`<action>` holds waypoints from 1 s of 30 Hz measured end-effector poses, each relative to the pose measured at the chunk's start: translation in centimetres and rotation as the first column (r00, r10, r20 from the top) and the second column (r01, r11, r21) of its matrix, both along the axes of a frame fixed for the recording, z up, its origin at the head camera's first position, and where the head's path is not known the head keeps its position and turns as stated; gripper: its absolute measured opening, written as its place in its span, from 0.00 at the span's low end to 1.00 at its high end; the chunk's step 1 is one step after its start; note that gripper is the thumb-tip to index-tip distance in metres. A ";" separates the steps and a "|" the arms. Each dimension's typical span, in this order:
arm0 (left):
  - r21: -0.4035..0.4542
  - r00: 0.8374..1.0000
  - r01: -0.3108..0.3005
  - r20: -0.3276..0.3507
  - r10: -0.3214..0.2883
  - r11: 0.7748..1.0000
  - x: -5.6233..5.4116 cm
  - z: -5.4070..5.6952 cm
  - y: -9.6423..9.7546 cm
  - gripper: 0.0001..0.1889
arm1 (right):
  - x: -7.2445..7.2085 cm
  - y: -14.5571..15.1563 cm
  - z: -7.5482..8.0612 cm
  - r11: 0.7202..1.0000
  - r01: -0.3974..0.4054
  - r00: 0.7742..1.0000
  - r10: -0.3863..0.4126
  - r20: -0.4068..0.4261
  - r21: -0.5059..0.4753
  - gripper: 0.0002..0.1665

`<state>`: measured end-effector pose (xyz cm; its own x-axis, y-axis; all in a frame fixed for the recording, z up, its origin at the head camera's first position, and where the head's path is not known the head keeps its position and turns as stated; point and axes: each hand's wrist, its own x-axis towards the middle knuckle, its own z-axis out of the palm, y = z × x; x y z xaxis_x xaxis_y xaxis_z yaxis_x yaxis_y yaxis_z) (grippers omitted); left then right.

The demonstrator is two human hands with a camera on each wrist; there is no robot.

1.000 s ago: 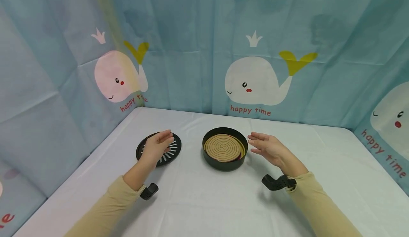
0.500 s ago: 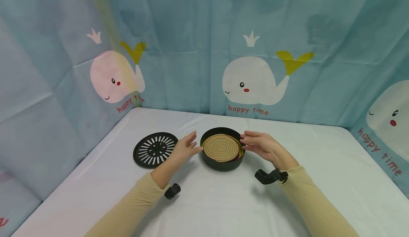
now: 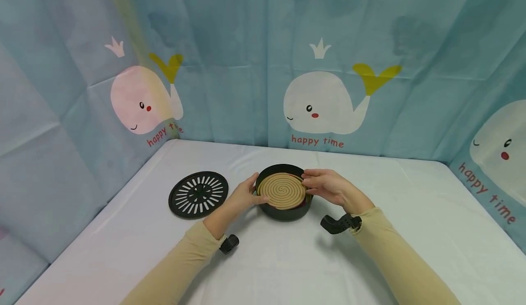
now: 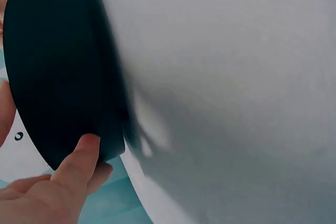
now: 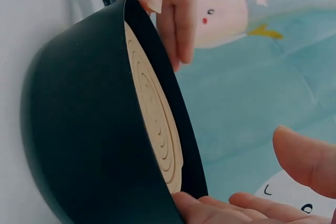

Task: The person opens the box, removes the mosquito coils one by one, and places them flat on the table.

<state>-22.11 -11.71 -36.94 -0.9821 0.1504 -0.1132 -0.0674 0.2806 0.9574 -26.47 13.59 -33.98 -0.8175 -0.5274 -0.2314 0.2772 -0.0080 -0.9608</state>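
A round black mosquito coil tin holds a tan spiral mosquito coil, with yellow and dark red edges showing beneath it at the right. My left hand grips the tin's left side, thumb over the rim and fingers along the outside. In the left wrist view a fingertip lies against the tin's dark outer wall. My right hand reaches over the right rim with fingers extended, their tips at the coil's edge. The right wrist view shows those fingers at the rim, the thumb held apart.
A black slotted lid lies flat to the left of the tin, close by the left hand. White cloth covers the table. A blue curtain with whale prints rises along the back and sides.
My left hand has moved right from over the slotted lid to the tin's left rim. My right hand has come left, from beside the tin to over its right rim.
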 end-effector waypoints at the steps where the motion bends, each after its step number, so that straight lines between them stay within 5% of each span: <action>1: -0.001 1.000 0.007 0.005 -0.007 1.000 0.0 -0.1 -0.1 0.45 | 0.0 -0.1 0.0 1.000 0.004 1.000 -0.004 0.000 0.007 0.38; 10: -0.003 0.997 0.082 0.006 -0.082 0.997 -0.4 -0.6 -0.6 0.47 | -0.5 -0.5 0.0 0.999 0.009 1.000 -0.010 0.008 0.037 0.37; 30: -0.041 0.999 0.042 0.010 -0.041 0.998 -0.6 -0.4 -0.3 0.46 | -0.6 -0.3 0.3 0.997 -0.070 0.998 0.070 -0.006 0.030 0.37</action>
<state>-22.67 -11.97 -37.32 -0.9741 0.1859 -0.1290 -0.0636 0.3224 0.9445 -27.11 13.33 -33.63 -0.7806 -0.5762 -0.2423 0.2692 0.0400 -0.9622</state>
